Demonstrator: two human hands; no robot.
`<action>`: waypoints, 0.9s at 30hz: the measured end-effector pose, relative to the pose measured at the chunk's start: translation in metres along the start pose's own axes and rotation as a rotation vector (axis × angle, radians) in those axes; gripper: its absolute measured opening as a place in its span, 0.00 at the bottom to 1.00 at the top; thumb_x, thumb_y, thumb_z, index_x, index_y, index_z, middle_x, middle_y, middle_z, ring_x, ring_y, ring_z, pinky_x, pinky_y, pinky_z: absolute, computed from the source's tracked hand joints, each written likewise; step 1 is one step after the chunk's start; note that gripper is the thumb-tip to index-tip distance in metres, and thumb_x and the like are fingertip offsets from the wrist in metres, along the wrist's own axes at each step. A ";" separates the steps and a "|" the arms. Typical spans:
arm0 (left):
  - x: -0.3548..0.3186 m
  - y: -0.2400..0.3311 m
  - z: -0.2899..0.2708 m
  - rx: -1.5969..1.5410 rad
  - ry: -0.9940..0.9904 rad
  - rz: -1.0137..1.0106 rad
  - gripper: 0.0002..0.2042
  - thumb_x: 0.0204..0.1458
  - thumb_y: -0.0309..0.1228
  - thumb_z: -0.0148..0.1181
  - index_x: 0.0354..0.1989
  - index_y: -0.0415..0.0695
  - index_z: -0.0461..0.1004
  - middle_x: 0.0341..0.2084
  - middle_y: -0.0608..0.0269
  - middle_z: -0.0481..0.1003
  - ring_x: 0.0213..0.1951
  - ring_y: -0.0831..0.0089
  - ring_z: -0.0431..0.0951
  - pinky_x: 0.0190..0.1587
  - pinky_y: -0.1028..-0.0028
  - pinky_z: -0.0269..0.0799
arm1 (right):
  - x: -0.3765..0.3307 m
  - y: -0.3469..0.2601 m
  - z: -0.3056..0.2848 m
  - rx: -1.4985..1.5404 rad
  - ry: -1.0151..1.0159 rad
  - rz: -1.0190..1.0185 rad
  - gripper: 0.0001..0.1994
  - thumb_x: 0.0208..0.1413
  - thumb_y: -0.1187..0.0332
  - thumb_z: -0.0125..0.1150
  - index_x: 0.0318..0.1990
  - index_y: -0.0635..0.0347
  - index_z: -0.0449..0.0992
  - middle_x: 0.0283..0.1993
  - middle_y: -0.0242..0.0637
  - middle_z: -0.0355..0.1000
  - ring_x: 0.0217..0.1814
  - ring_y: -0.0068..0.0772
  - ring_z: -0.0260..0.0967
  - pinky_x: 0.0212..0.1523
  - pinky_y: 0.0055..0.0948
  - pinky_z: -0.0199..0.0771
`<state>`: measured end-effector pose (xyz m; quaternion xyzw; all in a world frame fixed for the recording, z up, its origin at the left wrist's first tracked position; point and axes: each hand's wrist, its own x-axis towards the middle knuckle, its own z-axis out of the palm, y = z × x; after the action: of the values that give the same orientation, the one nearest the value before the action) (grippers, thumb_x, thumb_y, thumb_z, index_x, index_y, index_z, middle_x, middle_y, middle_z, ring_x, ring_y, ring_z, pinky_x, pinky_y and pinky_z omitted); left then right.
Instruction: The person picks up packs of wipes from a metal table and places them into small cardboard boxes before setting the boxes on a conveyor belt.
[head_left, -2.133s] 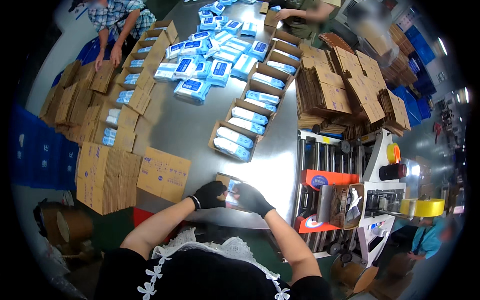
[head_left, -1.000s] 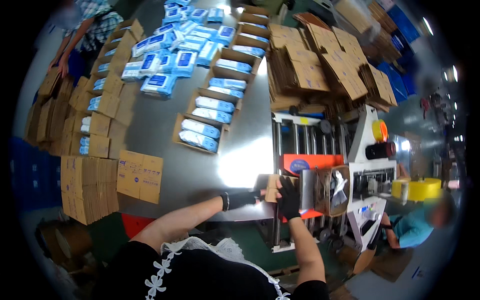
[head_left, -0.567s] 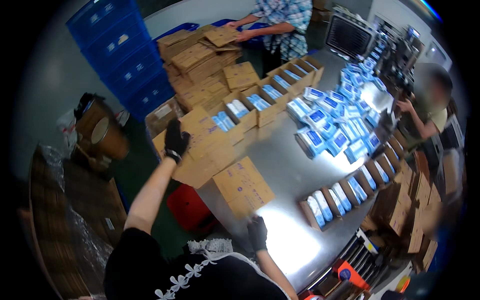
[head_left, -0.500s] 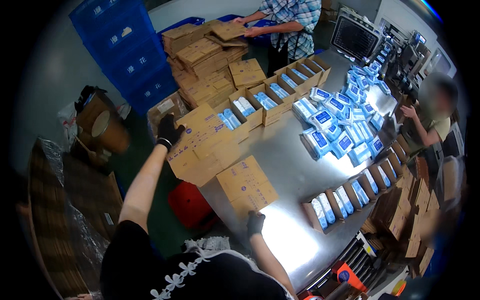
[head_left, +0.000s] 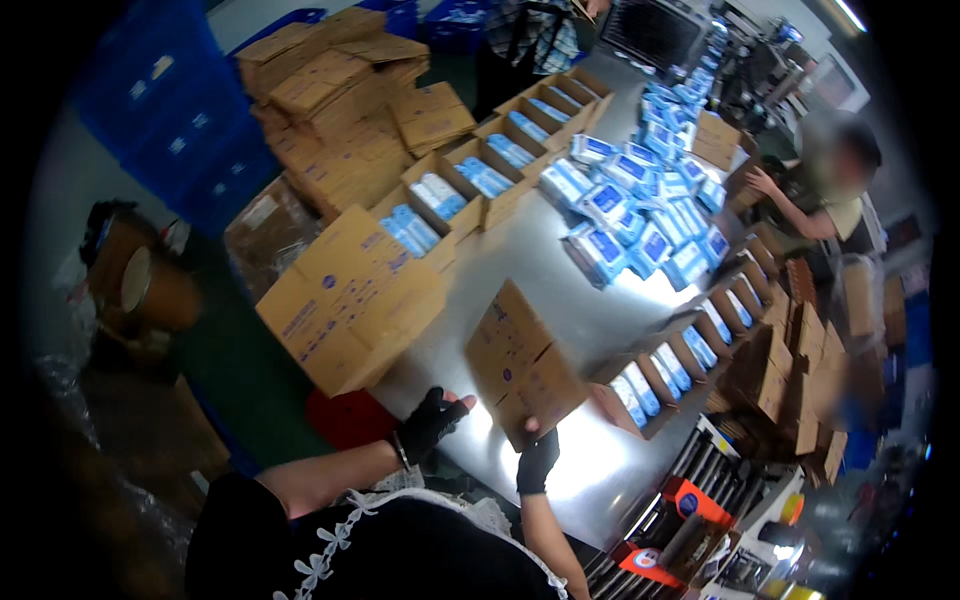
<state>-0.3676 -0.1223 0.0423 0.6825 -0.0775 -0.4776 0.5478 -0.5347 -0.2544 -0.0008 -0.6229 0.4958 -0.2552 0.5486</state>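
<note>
Holding: both gloved hands are at one flat carton (head_left: pixel 520 365), which lies on the steel table (head_left: pixel 560 280) near the person's edge.
Left hand (head_left: pixel 432 420): it wears a black fingerless glove and sits just beside the carton's near left corner; the fingertips are bare and half spread, and I cannot tell if they touch the cardboard.
Right hand (head_left: pixel 538 458): also in a black glove, it grips the near edge of the carton, with the fingers closed over the cardboard.
Carton: brown, folded flat, with small blue print on top; it is turned at an angle, one corner pointing away from the person.
Stack (head_left: pixel 350 295): a pile of the same flat cartons lies to the left of the carton, at the table's left edge, apart from it.
Open boxes (head_left: pixel 480 175): a row of them goes up the left side of the table, each one with blue-white packs inside.
Loose packs (head_left: pixel 640 210): many blue-white packs lie in a heap in the middle of the table, farther away.
More boxes (head_left: pixel 660 375): a second row, also filled with packs, stands to the right of the carton.
Co-worker (head_left: pixel 820 190): a person stands at the far right side of the table, one arm reaching toward the packs.
Crates (head_left: pixel 170 110): blue ones stand beyond the table at the upper left.
</note>
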 end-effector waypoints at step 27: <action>0.030 0.033 0.035 1.095 -0.050 0.434 0.17 0.48 0.24 0.51 0.48 0.41 0.72 0.41 0.57 0.76 0.48 0.57 0.72 0.56 0.63 0.66 | 0.048 -0.010 -0.042 -0.256 0.010 -0.451 0.24 0.46 0.75 0.58 0.55 0.57 0.67 0.52 0.46 0.68 0.48 0.40 0.68 0.48 0.37 0.69</action>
<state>-0.3639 -0.1774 0.0548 0.8231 -0.4635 -0.2609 0.1991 -0.5494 -0.3164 0.0093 -0.7810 0.3751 -0.3094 0.3920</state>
